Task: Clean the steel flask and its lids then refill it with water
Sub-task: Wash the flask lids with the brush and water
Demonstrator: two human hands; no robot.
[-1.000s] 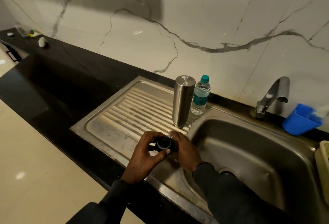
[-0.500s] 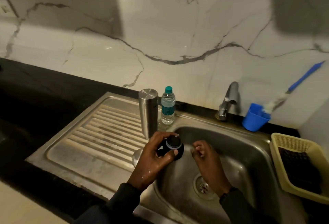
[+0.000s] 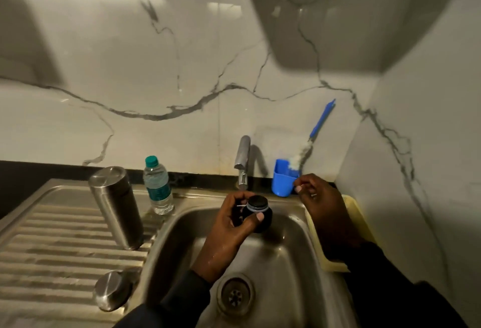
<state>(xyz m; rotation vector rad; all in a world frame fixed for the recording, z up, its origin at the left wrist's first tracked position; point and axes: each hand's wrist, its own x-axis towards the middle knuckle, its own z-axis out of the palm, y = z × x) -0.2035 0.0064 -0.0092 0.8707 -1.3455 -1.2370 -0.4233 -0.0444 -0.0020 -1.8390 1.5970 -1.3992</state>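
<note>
Your left hand (image 3: 229,226) grips the black inner lid (image 3: 257,213) over the sink (image 3: 166,254); your right hand (image 3: 316,198), loosely curled, nears the blue cup (image 3: 282,180). Flask (image 3: 115,206) stands inverted on the drainboard.

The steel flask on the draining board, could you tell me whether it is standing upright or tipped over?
Upright. The steel flask stands on end on the ribbed draining board, beside the water bottle; neither hand touches it.

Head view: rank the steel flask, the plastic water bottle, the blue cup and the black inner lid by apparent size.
1. steel flask, upside down on the drainboard
2. plastic water bottle
3. blue cup and black inner lid in the left hand: they look alike, and the lid is nearer the camera, so unranked.
</note>
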